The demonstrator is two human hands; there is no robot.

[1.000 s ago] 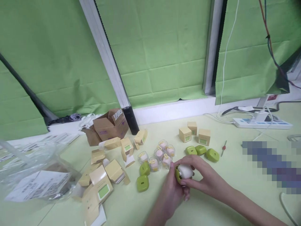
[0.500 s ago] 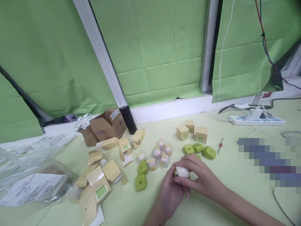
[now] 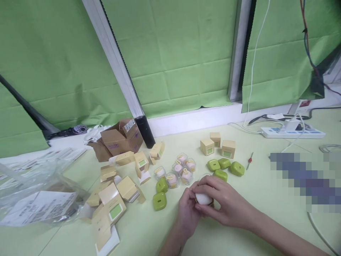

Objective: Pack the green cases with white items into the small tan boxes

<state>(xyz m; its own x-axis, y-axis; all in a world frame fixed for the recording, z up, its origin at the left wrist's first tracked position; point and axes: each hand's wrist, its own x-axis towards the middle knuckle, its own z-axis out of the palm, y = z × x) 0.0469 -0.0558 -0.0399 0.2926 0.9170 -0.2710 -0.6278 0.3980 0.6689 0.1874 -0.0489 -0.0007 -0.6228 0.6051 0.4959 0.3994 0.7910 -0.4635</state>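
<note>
A small white rounded object (image 3: pixel 204 198) with a dark gold-brown rim is held between my two hands; its exact kind I cannot make out. My left hand (image 3: pixel 188 209) is closed around its left side. From above and the right, the fingers and thumb of my right hand (image 3: pixel 225 201) grip it. Just beyond the fingers lie a green rounded-square case (image 3: pixel 221 175) and a partly hidden clear case (image 3: pixel 204 176). To the left sit several clear cases (image 3: pixel 173 179) with pale pink contents and yellow loops. Nearer are two green cases (image 3: pixel 159 201) with small slots.
Opened cream boxes (image 3: pixel 129 188) are scattered on the left, near a plastic bag (image 3: pixel 45 199) and a brown carton (image 3: pixel 122 140). A black cylinder (image 3: pixel 145 131) stands behind. Three cream boxes (image 3: pixel 228 148), a red-handled screwdriver (image 3: pixel 249 160) and a power strip (image 3: pixel 293 133) are rightward.
The white object has turned between my hands, and its rim now shows along the lower edge. Both hands have shifted slightly left, uncovering more of the nearby green case.
</note>
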